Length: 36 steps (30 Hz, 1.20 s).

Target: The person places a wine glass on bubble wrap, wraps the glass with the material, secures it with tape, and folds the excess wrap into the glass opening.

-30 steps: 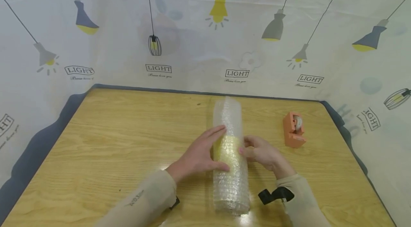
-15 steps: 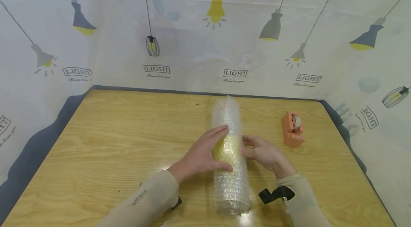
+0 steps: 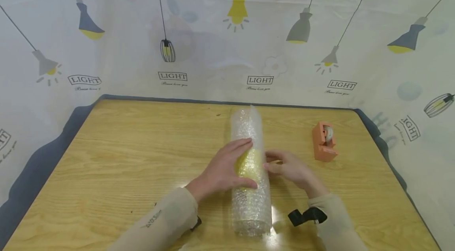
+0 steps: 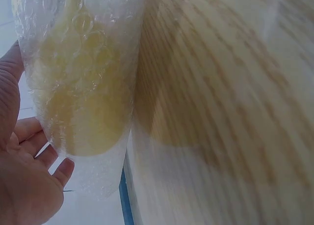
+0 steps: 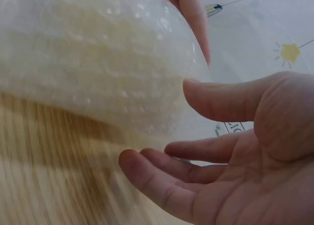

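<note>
Bubble-wrap roll [image 3: 251,207] with a yellow, pear-shaped object [image 4: 88,117] inside lies lengthwise on the table, between both hands. Left hand [image 3: 220,170]: fingers and thumb spread wide over its left flank, thumb nearer the wearer. Right hand [image 3: 289,168]: half-curled and loose on the right flank, thumb tip on the plastic, fingers low beside it; no firm grip visible. Change in the last half second: roll has slid or turned slightly left, away from the dispenser; hands barely moved. I read that as a small adjustment, wrap still closed around the object; can't tell whether the outer edge is fastened. Orange tape dispenser [image 3: 324,149] stands right of the roll, well apart, tape loaded, nobody touching it. Surface: wood-grain table [image 3: 142,152], a few dark specks left of the roll, glare by its near end. Beyond its far end: dark blue border [image 3: 199,102], then pale backdrop [image 3: 209,18] printed with pendant lamps and "LIGHT".
</note>
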Available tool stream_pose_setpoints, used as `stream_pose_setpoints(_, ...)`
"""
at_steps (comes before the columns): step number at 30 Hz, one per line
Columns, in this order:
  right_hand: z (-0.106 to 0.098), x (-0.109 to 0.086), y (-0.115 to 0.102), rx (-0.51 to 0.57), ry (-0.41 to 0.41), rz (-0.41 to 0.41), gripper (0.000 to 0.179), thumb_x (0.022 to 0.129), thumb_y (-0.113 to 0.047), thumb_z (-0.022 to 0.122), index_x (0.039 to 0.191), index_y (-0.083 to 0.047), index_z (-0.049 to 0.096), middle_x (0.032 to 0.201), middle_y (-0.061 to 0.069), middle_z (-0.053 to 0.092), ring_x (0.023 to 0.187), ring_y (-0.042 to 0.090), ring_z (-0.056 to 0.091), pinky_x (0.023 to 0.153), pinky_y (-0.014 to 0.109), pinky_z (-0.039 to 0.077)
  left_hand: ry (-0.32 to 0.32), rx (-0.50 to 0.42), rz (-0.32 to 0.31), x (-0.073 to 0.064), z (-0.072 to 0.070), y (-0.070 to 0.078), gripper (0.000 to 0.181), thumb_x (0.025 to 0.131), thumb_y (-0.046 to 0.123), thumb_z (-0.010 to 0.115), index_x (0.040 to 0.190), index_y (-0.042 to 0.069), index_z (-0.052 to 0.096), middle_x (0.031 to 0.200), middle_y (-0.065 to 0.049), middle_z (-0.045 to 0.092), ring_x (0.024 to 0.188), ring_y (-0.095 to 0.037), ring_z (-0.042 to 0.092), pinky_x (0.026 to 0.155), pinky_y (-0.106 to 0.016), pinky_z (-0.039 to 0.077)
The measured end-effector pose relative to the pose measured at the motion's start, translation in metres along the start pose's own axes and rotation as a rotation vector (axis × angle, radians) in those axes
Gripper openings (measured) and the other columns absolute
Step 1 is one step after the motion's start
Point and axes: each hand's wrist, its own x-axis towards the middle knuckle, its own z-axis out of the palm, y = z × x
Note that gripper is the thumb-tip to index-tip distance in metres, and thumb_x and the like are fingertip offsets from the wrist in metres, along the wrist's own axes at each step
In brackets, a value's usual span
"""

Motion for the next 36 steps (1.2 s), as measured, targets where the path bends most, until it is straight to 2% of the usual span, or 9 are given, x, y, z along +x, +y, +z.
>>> stream_pose_setpoints(6,-0.014,-0.013,0.007,-0.042,0.141,-0.022,0.049,0.105,-0.016,0.061,0.141,0.015,0.049,0.135,0.034,0.058,0.108,0.042,0.068,0.092,0.051,0.060,0.006,-0.003,0.003,0.001,0.002,0.002,0.116,0.071,0.059,0.088,0.162,0.014,0.032,0.170,0.005,0.027,0.156,-0.021,0.024,0.128,-0.046,0.021)
stream_pose_setpoints(11,-0.033,-0.024,0.016,-0.146,0.355,-0.023,0.043,0.106,-0.021,0.060,0.138,0.009,0.057,0.127,0.026,0.066,0.099,0.035,0.073,0.087,0.048,0.062,0.004,-0.003,0.000,0.002,0.002,0.004,0.116,0.071,0.059,0.088,0.162,0.013,0.033,0.170,0.003,0.028,0.156,-0.022,0.025,0.128,-0.046,0.021)
stream_pose_setpoints(15,-0.050,-0.034,0.027,-0.217,0.536,-0.022,0.041,0.106,-0.024,0.059,0.134,0.006,0.062,0.117,0.024,0.069,0.087,0.019,0.072,0.076,0.035,0.063,-0.001,0.007,-0.004,0.002,0.002,0.005,0.116,0.071,0.059,0.087,0.162,0.013,0.032,0.170,0.003,0.027,0.156,-0.022,0.024,0.128,-0.046,0.020)
stream_pose_setpoints(20,-0.069,-0.045,0.040,-0.258,0.779,0.048,0.036,0.104,-0.026,0.062,0.127,0.002,0.067,0.115,0.023,0.069,0.076,-0.006,0.057,0.061,0.017,0.052,-0.007,0.010,-0.009,0.002,0.003,0.005,0.116,0.071,0.060,0.087,0.163,0.014,0.032,0.170,0.004,0.027,0.156,-0.022,0.023,0.129,-0.046,0.019)
stream_pose_setpoints(23,-0.077,-0.049,0.048,-0.264,0.878,0.113,0.037,0.102,-0.028,0.063,0.125,0.001,0.067,0.118,0.023,0.068,0.084,0.003,0.059,0.060,0.015,0.047,-0.009,0.011,-0.008,0.002,0.003,0.004,0.116,0.072,0.060,0.087,0.163,0.014,0.032,0.170,0.004,0.027,0.156,-0.022,0.024,0.129,-0.046,0.020)
stream_pose_setpoints(26,-0.084,-0.051,0.056,-0.294,0.901,0.172,0.044,0.101,-0.030,0.064,0.127,0.006,0.064,0.122,0.027,0.065,0.097,0.029,0.065,0.066,0.025,0.052,-0.009,0.014,-0.007,0.002,0.003,0.004,0.116,0.072,0.061,0.087,0.163,0.014,0.032,0.170,0.004,0.027,0.156,-0.022,0.024,0.129,-0.046,0.020)
stream_pose_setpoints(29,-0.089,-0.050,0.063,-0.335,0.828,0.237,0.058,0.103,-0.038,0.060,0.131,0.012,0.059,0.127,0.034,0.060,0.110,0.047,0.061,0.077,0.044,0.058,-0.011,0.017,-0.007,0.002,0.003,0.003,0.115,0.072,0.061,0.086,0.163,0.014,0.032,0.170,0.005,0.027,0.156,-0.022,0.023,0.129,-0.045,0.019)
stream_pose_setpoints(32,-0.094,-0.049,0.068,-0.337,0.722,0.299,0.071,0.104,-0.049,0.054,0.137,0.014,0.053,0.135,0.037,0.054,0.118,0.051,0.055,0.087,0.058,0.055,-0.011,0.014,-0.006,0.002,0.003,0.003,0.115,0.072,0.061,0.086,0.163,0.015,0.032,0.170,0.005,0.027,0.156,-0.022,0.023,0.129,-0.046,0.020)
stream_pose_setpoints(36,-0.097,-0.046,0.069,-0.307,0.638,0.341,0.077,0.103,-0.054,0.052,0.140,0.014,0.051,0.141,0.038,0.049,0.121,0.051,0.051,0.088,0.057,0.053,-0.008,0.009,-0.005,0.002,0.003,0.003,0.115,0.072,0.061,0.086,0.163,0.016,0.032,0.170,0.005,0.027,0.156,-0.022,0.024,0.128,-0.046,0.020)
